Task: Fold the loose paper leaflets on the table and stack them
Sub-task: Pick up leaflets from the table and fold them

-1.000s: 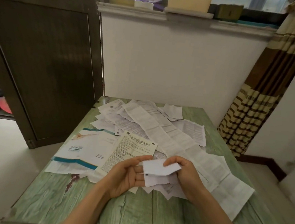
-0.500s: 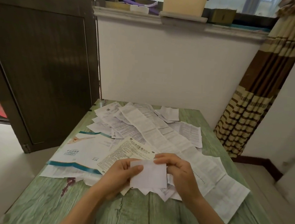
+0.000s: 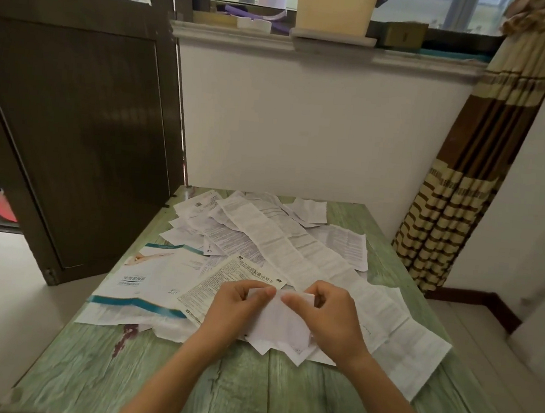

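While both hands, left hand (image 3: 235, 304) and right hand (image 3: 331, 312), pinch the small leaflet (image 3: 280, 321) above the table (image 3: 153, 376), edges should meet squarely before pressing the crease.

Green wood-grain table (image 3: 140, 378); white leaflets (image 3: 281, 239); brown-cream striped curtain (image 3: 441, 239).

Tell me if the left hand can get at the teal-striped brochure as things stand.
Probably yes: the brochure lies mostly uncovered just beside the left hand, but that hand pinches a leaflet and must release it first.
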The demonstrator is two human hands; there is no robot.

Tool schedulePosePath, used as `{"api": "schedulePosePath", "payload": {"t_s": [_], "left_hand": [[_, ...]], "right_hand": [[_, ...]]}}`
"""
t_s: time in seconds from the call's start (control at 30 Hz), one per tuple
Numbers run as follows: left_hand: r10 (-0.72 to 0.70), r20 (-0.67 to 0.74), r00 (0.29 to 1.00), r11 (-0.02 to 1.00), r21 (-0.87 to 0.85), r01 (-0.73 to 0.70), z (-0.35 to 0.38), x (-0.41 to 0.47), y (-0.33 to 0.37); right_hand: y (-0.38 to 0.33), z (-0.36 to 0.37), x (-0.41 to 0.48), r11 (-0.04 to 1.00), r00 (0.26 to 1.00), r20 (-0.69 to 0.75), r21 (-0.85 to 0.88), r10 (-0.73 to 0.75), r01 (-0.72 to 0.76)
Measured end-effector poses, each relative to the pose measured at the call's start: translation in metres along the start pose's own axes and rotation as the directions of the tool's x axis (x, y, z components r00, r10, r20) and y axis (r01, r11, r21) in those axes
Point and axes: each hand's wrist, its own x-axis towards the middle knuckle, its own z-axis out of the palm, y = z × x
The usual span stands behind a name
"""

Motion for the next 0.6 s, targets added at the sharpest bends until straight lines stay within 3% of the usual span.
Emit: {"api": "schedulePosePath", "payload": {"t_s": [0.1, 0.23, 0.3, 0.4, 0.5, 0.6], "left_hand": [[0.008, 0.023, 1.0, 1.0, 0.004, -0.008, 0.004, 0.007, 0.002], [0.019, 0.091, 0.996, 0.997, 0.076, -0.025, 0.013, 0.015, 0.002], [0.027, 0.114, 0.993, 0.997, 0.068, -0.035, 0.018, 0.017, 0.002], [0.041, 0.04, 0.998, 0.999, -0.012, -0.04, 0.025, 0.023, 0.007], [0.206, 0.096, 0.974, 0.941, 0.252, -0.225, 0.054, 0.027, 0.013], [0.245, 0.376, 0.894, 0.709, 0.559, -0.43, 0.109, 0.034, 0.012]], "right_hand": [[0.007, -0.016, 0.002, 0.983, 0.994, 0.07, 0.156, 0.085, -0.096], [0.016, -0.036, 0.003, 0.99, 0.987, 0.148, 0.115, 0.063, -0.08], [0.021, -0.05, 0.006, 0.994, 0.995, 0.072, 0.08, 0.07, -0.076], [0.035, -0.081, 0.015, 0.978, 0.963, -0.205, 0.151, 0.176, -0.146], [0.058, -0.114, 0.028, 0.918, 0.848, -0.395, 0.32, 0.353, -0.234], [0.077, -0.129, 0.043, 0.855, 0.774, -0.407, 0.407, 0.486, -0.323]]}}
